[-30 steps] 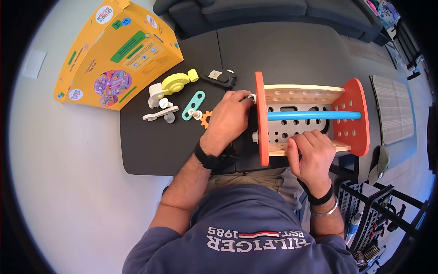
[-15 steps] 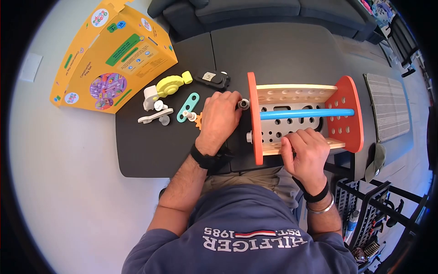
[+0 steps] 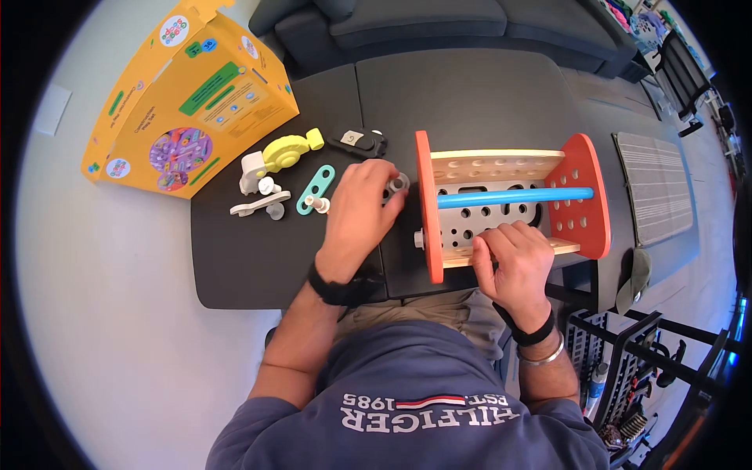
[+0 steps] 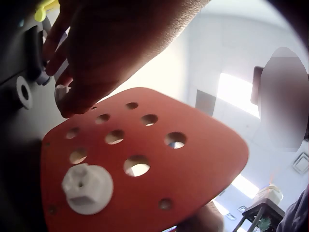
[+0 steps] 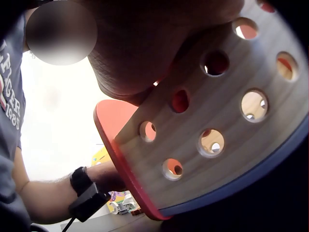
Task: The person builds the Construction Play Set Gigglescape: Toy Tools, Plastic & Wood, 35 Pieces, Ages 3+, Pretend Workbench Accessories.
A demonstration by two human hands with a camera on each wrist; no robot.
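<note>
A wooden toy toolbox point(image 3: 493, 254) with red end panels and a blue bar point(image 3: 513, 197) stands on the black table. My right hand point(image 3: 513, 262) grips its near wooden side panel point(image 5: 193, 125), fingers over the top edge. A white hex-headed bolt point(image 4: 89, 188) sits in the left red panel point(image 4: 145, 145). Beside that panel, a pale grey ring-shaped piece point(image 4: 24, 92) is on the table. My left hand point(image 3: 356, 211) is right at this ring, fingers and thumb bent apart to either side of it in the head view.
Left of my left hand lie a teal strip point(image 3: 316, 189), a white bolt point(image 3: 317, 204), a yellow toy part point(image 3: 286, 153) and pale grey pieces point(image 3: 258, 205). Behind is a black device point(image 3: 356, 143). A yellow box point(image 3: 196, 102) stands far left. A grey mat point(image 3: 656, 188) lies right.
My left hand has drawn back from the red panel, bringing the ring into sight, and its fingers and thumb have parted around it. My right hand keeps its grip on the toolbox.
</note>
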